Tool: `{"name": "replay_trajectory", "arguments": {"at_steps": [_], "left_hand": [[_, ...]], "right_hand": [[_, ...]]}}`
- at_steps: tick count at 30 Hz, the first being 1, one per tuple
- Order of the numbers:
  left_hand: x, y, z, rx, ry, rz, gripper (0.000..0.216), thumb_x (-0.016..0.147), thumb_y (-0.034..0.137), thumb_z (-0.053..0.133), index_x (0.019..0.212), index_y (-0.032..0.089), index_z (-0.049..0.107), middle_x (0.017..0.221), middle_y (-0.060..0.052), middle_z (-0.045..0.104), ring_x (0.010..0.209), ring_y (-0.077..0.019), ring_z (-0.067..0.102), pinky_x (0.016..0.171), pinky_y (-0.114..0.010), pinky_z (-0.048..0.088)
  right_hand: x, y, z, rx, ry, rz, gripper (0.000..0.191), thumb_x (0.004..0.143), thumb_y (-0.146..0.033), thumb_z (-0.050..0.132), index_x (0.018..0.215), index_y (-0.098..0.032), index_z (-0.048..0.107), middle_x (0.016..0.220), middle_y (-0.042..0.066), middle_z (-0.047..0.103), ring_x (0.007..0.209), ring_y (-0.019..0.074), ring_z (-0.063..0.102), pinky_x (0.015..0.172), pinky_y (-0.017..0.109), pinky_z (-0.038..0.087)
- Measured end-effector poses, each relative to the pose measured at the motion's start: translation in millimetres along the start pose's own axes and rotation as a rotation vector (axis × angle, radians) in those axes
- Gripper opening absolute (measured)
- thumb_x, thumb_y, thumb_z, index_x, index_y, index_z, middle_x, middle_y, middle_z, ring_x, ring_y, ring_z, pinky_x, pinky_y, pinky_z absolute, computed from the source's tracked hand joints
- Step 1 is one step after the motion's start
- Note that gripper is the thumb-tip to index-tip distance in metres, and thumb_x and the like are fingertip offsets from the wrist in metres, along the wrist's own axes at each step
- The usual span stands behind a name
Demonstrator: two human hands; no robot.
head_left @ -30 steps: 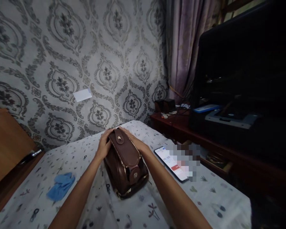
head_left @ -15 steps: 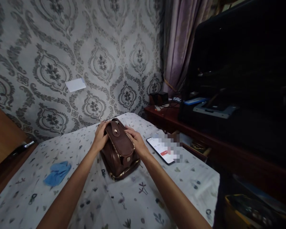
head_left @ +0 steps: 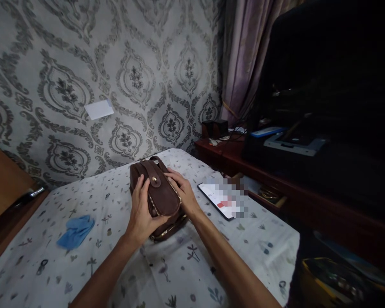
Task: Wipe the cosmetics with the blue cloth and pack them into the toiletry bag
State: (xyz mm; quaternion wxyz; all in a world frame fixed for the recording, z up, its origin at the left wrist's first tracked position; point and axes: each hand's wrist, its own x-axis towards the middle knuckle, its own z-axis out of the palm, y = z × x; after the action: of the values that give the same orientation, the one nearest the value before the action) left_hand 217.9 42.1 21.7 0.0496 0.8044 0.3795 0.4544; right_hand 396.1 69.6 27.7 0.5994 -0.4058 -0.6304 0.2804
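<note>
A brown leather bag [head_left: 158, 192] with gold zip trim and snap buttons lies on a white patterned bedsheet [head_left: 122, 269]. My left hand [head_left: 143, 211] grips the near left side of the bag, fingers wrapped over its flap. Pressed against the bag's right side is my right hand [head_left: 181, 192], fingers curled on the flap edge near the zip. Both hands hold the bag between them.
A phone [head_left: 220, 201] with a lit screen lies on the sheet right of the bag. A crumpled blue cloth [head_left: 76, 231] lies to the left. A dark wooden shelf unit [head_left: 276, 184] with devices stands on the right; patterned wall behind, wooden board at far left.
My left hand has slid from the bag's far end toward me onto the near left side. My right hand came back a little along the right side. The view shifted slightly.
</note>
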Motion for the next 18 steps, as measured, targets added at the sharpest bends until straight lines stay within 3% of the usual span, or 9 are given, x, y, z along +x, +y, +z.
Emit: {"name": "replay_trajectory", "arguments": {"at_steps": [5, 10, 14, 18], "left_hand": [[6, 3, 1, 0.007, 0.006, -0.027, 0.085, 0.084, 0.041, 0.071, 0.154, 0.03, 0.024, 0.163, -0.015, 0.023, 0.151, -0.0359, 0.025, 0.118, -0.056, 0.033], [6, 5, 1, 0.006, -0.009, -0.037, 0.076, 0.088, 0.041, 0.066, 0.153, 0.028, 0.028, 0.161, -0.015, 0.027, 0.15, -0.0349, 0.028, 0.119, -0.057, 0.03], [6, 4, 3, 0.025, 0.012, -0.022, 0.073, 0.087, 0.034, 0.064, 0.151, 0.027, 0.03, 0.16, -0.015, 0.029, 0.149, -0.0347, 0.029, 0.119, -0.057, 0.029], [6, 3, 3, 0.037, -0.015, -0.018, 0.074, 0.085, 0.026, 0.06, 0.152, 0.026, 0.029, 0.161, -0.014, 0.026, 0.15, -0.0333, 0.027, 0.12, -0.056, 0.029]], "right_hand": [[1, -1, 1, 0.136, 0.015, 0.006, 0.055, 0.092, -0.066, 0.049, 0.117, -0.024, 0.075, 0.136, 0.01, 0.065, 0.133, 0.0282, 0.054, 0.117, 0.047, 0.034], [-3, -11, -2, 0.298, 0.02, 0.055, 0.06, 0.092, -0.068, 0.048, 0.129, -0.026, 0.068, 0.14, 0.007, 0.063, 0.133, 0.0264, 0.055, 0.118, 0.045, 0.035], [-7, -19, -13, 0.262, -0.097, 0.062, 0.06, 0.092, -0.069, 0.048, 0.131, -0.028, 0.067, 0.148, 0.006, 0.056, 0.143, 0.0259, 0.044, 0.124, 0.047, 0.023], [-11, -16, -24, 0.127, -0.242, 0.054, 0.066, 0.085, -0.063, 0.066, 0.141, -0.029, 0.058, 0.161, 0.007, 0.038, 0.151, 0.0269, 0.029, 0.125, 0.05, 0.016]]}}
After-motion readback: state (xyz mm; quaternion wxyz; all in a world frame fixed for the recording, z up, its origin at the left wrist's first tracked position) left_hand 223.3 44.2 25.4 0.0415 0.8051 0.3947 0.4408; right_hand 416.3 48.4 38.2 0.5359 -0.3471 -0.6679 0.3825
